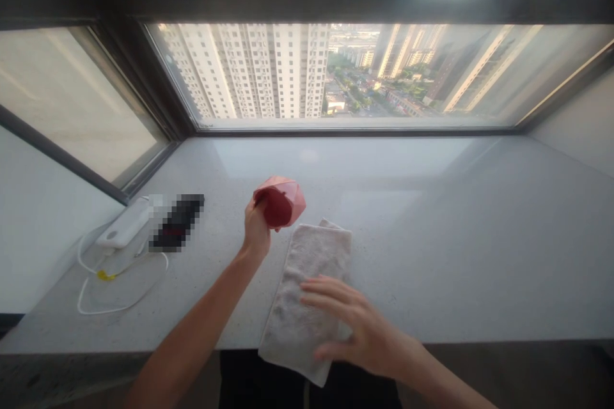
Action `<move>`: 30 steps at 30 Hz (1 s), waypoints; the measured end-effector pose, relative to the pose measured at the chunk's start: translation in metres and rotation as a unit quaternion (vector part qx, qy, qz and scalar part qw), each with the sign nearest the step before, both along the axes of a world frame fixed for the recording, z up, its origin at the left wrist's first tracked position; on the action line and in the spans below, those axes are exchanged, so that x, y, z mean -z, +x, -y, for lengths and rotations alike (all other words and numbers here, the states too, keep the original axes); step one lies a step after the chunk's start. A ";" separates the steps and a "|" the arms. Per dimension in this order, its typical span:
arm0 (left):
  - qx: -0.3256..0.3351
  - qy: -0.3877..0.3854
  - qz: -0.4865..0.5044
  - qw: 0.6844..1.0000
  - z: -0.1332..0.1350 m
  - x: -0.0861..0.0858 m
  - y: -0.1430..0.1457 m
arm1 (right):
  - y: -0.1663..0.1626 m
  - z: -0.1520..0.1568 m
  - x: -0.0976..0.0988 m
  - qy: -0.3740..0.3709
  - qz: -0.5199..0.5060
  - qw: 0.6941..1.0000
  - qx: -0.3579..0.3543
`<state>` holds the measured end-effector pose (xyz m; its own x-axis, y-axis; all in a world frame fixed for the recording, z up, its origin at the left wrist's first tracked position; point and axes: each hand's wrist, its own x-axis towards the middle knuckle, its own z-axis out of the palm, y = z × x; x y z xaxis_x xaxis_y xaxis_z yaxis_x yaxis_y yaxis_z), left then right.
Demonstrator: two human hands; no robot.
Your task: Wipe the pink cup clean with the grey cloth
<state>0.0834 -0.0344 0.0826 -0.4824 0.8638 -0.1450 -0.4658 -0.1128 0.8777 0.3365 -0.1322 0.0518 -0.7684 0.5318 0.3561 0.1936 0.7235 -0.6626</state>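
A pink faceted pot (293,199) is gripped at its left rim by my left hand (258,227), raised over the sill. Its dark red hollow opening faces toward me, tilted down. Below and to the right of it a grey folded cloth (309,262) lies on the sill, its near end hanging past the front edge. Over the right side of this cloth is my right hand (348,319), fingers spread and holding nothing. Whether its fingertips touch the cloth I cannot tell.
The pale stone sill (446,249) runs up to a window with tall buildings outside. On the left lie a white power strip (125,223), a blurred-out black object (177,223) and a looped white cable (122,310) with a yellow tie (104,275).
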 end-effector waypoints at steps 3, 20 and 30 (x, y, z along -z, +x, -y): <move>0.089 -0.019 -0.165 0.982 0.019 -0.006 0.014 | -0.005 -0.024 -0.011 -0.086 -0.148 0.970 0.175; 0.035 -0.019 -0.653 0.756 0.166 0.045 0.058 | -0.026 -0.076 0.018 -0.188 -0.012 0.942 0.279; 0.037 0.177 -0.783 0.595 0.236 0.087 0.035 | -0.001 -0.050 0.025 -0.141 0.031 0.977 0.155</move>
